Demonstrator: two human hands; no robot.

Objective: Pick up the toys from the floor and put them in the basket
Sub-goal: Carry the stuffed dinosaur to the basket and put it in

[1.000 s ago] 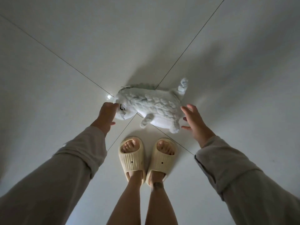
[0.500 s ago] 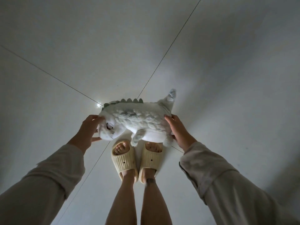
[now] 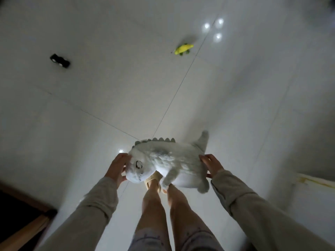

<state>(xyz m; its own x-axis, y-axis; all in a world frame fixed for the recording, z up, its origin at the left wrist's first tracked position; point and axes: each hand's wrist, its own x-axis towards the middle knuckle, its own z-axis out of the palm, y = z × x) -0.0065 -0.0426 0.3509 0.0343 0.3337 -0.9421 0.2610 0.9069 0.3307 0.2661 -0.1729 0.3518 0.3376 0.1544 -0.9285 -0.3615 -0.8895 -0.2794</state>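
Observation:
A white plush dinosaur (image 3: 170,162) with grey-green back spikes hangs in the air above my feet, held between both hands. My left hand (image 3: 117,167) presses against its head, and my right hand (image 3: 212,164) grips its rear by the tail. A small yellow-green toy (image 3: 183,48) lies on the floor far ahead. A small black toy car (image 3: 60,60) lies on the floor at the far left. No basket is in view.
The floor is glossy white tile with thin dark joints (image 3: 181,84). A dark wooden edge (image 3: 27,201) fills the lower left corner. A pale object with a yellowish rim (image 3: 315,182) sits at the right edge. My slippered feet (image 3: 154,180) are partly hidden under the plush.
Both hands closed on the plush and lifted it off the floor. The view rose, and the two far toys, the wooden edge and the pale object came into sight.

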